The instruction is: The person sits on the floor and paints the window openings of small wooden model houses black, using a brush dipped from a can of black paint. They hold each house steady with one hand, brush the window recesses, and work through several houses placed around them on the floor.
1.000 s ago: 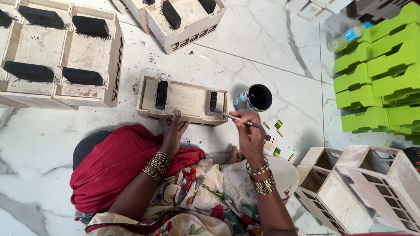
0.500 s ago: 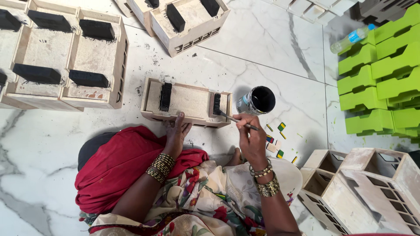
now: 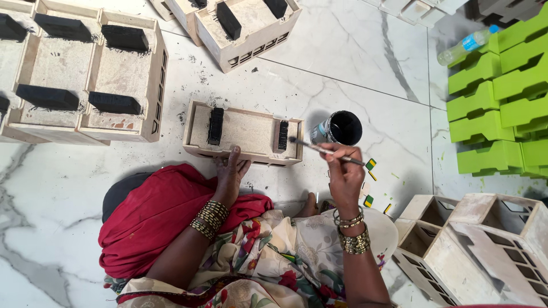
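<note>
Paintbrush (image 3: 325, 151): pinched in the closed fingers of the right hand (image 3: 344, 178), its dark tip just beside the right end of the wooden tray (image 3: 244, 135).
Left hand (image 3: 230, 175): fingers spread flat, pressing on the tray's near wall; it grips nothing.
Wooden tray: on the marble floor (image 3: 354, 68) in front of the person's knees, two black-painted blocks inside, one at each end.
Paint can (image 3: 337, 128): open, black inside, just right of the tray.
Finished trays (image 3: 85, 85): farther off at the left.
Green crates (image 3: 502, 102): stacked at the right edge.
</note>
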The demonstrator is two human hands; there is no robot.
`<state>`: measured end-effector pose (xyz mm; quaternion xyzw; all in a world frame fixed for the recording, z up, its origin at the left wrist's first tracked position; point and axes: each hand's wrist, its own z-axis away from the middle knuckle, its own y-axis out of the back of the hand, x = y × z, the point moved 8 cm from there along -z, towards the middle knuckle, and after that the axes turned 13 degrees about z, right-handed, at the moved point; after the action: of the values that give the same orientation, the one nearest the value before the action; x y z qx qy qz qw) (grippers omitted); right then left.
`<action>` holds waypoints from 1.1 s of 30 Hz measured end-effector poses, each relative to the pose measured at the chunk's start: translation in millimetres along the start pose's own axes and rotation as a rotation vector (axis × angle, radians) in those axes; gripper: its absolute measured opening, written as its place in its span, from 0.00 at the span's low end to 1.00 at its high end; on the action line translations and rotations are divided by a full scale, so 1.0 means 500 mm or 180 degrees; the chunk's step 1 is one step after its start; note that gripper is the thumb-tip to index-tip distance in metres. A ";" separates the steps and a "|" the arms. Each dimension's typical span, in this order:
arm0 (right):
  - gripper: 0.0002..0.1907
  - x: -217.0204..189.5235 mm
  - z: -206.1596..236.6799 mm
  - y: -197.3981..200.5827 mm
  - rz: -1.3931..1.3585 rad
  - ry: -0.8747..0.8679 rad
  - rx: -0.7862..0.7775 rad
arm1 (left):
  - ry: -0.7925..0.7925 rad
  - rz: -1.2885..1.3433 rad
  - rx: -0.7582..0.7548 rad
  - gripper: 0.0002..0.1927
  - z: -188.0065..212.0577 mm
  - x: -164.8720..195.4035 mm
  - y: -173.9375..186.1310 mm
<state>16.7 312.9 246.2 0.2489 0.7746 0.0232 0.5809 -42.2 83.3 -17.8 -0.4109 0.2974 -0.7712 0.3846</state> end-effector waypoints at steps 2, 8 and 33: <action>0.06 0.014 -0.028 0.000 -0.0128 0.0043 0.0121 | -0.0004 -0.0036 -0.0058 0.48 0.004 0.002 -0.007; 0.06 0.047 -0.058 -0.038 0.0149 -0.0071 0.0028 | 0.0035 -0.0062 0.0051 0.47 0.006 0.007 -0.008; 0.04 0.017 -0.070 -0.055 0.0521 -0.0031 -0.0251 | 0.0032 -0.0081 0.0014 0.54 0.002 0.004 -0.005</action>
<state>-26.8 301.0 241.0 0.2884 0.7473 0.1000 0.5902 -42.8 82.9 -14.5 -0.4098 0.2924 -0.7788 0.3742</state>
